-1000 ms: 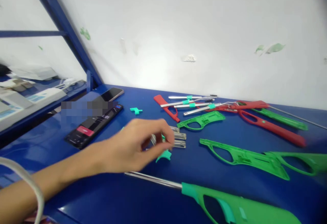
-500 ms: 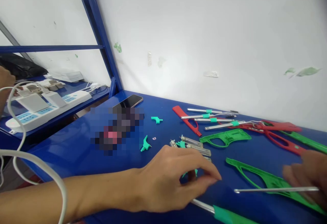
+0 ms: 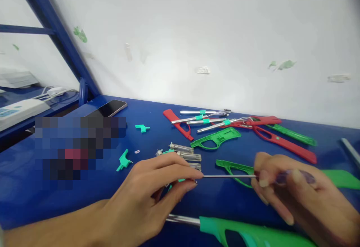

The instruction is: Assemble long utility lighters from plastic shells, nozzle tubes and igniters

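My left hand [image 3: 157, 194] is pinched at the tip of a thin metal shaft [image 3: 227, 176]; a tiny item between the fingertips is too small to name. My right hand [image 3: 298, 190] is closed round the dark, purplish handle [image 3: 295, 177] of this screwdriver-like tool, which points left. Below the hands lies a green lighter-like body [image 3: 253, 234] with a metal tube [image 3: 182, 220]. Behind my left hand are several clear cartridges [image 3: 182, 157] with metal ends. A green half-shell [image 3: 236, 172] lies behind the shaft, another [image 3: 219, 140] farther back.
Metal tubes with teal clips [image 3: 205, 121] and red shell pieces [image 3: 287, 143] lie towards the wall. Small teal parts [image 3: 123, 160] are left of my hand. A phone [image 3: 112, 108] lies at the back left. A power strip [image 3: 25, 110] sits on the neighbouring table.
The view has shifted right. My right hand has come left with the tool, and its shaft now meets my left fingertips. More of the green body below shows.
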A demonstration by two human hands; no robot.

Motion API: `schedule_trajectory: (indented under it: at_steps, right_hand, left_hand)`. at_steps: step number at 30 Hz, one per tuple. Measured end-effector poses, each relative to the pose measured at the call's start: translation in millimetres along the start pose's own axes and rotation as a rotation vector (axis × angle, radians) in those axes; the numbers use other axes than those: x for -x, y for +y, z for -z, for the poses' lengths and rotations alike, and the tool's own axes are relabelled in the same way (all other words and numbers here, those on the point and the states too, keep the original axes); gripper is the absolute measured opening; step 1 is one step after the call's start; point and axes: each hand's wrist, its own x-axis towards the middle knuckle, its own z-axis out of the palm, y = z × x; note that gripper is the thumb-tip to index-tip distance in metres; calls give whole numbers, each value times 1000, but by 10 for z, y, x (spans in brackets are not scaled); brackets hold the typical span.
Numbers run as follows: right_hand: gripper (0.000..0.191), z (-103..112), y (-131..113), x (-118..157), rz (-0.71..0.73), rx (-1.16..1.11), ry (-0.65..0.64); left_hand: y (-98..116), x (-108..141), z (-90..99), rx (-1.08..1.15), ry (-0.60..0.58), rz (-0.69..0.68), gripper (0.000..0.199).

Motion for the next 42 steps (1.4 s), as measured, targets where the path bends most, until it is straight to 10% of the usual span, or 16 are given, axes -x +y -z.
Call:
schedule_trajectory:
  at_steps: [13, 25, 33, 42]
  right_hand:
    - [35, -73, -194, -18, 99, -13, -122]
    - [37, -402, -417, 13, -39, -38, 216]
    - [33, -107, -186, 0, 116, 16, -97]
    - [26, -180, -546, 33, -11, 58, 170]
  left_hand:
    - [-3, -14, 18, -28, -35, 34, 27]
    - [-20, -14, 18, 32, -52, 22, 30]
    - [11, -22, 42, 13, -50, 3, 30]
    - [85, 15, -67, -225, 185, 42, 22]
